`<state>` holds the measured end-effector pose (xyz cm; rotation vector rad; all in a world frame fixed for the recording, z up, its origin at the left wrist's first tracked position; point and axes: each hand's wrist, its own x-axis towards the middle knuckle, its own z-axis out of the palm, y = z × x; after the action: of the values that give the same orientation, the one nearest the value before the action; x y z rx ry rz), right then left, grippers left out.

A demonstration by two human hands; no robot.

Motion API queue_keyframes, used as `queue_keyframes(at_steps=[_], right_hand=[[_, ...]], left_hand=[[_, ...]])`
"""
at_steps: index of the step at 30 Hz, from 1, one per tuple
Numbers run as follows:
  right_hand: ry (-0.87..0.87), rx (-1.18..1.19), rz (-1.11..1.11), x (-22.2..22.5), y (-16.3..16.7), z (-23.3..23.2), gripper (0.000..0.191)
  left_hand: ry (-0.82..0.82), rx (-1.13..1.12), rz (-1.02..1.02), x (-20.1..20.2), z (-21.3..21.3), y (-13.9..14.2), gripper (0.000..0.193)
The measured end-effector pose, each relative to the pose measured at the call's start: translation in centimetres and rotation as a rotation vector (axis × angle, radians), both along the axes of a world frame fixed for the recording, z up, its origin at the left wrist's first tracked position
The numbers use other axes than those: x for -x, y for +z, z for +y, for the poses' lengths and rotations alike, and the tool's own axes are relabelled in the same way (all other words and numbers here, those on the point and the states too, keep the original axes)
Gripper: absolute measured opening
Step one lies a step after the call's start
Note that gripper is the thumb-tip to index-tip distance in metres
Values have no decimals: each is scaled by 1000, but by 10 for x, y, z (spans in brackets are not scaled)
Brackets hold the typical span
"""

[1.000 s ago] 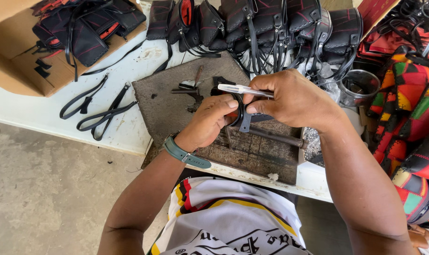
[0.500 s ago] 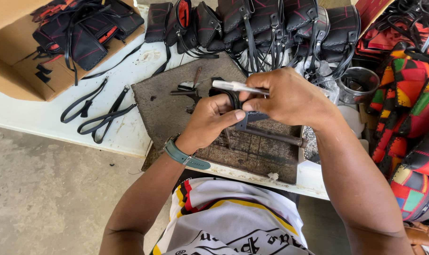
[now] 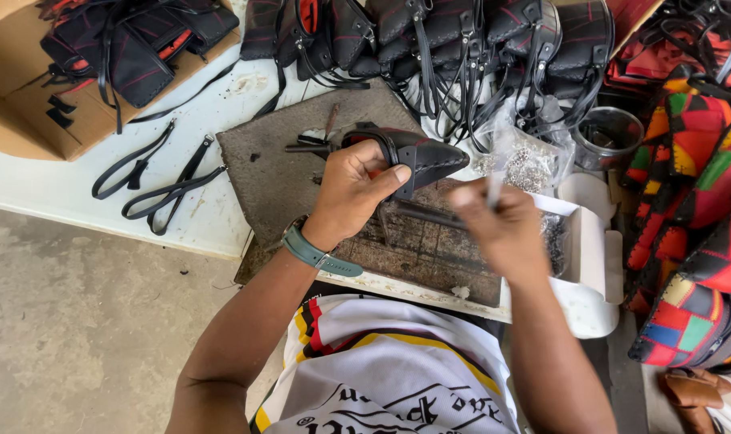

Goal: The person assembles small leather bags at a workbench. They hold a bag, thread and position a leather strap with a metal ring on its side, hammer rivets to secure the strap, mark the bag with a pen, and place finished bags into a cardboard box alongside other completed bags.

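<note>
The black leather piece lies on the dark work board, its long axis running sideways with the pointed tip toward the right hand. The left hand is clamped on it; the right, just beside, is blurred, pinching a thin pale tool

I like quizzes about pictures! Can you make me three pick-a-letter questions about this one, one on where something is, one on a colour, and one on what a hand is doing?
1. Where do the loose black straps lie?
A. On the white table, left of the brown work board
B. On the floor
C. Inside the white tray

2. What colour is the wristband?
A. Red
B. Green
C. Yellow

3. What is the left hand doing?
A. Lying flat and empty
B. Gripping a black leather piece
C. Touching the cardboard box

Answers: 1 A, they rest on the tabletop; 2 B, a green band circles the wrist; 3 B, fingers wrap the piece.
</note>
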<state>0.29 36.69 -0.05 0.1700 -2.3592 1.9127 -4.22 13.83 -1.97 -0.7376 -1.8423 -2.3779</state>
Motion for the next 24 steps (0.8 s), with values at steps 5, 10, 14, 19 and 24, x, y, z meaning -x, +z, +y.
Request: queue_keyframes(at_steps=[5,10,14,19,24], right_hand=[[46,34,18,3,-23,-29,21],[98,127,-29,2,-12,-27,23],[107,72,-12,-1,-10,-26,21],[103,84,-17,-1,-13,-28,21],[107,345,-23,-7,-15,-9,22]], left_hand=[[-87,-17,-24,-3,4,1,26],[-112,-46,-17,-4,3,-3,30],[-94,-22,-8,-5,3,-4,27],[-43,25,17,-7,4,-1,23],[32,33,31,-2,5,-4,17]])
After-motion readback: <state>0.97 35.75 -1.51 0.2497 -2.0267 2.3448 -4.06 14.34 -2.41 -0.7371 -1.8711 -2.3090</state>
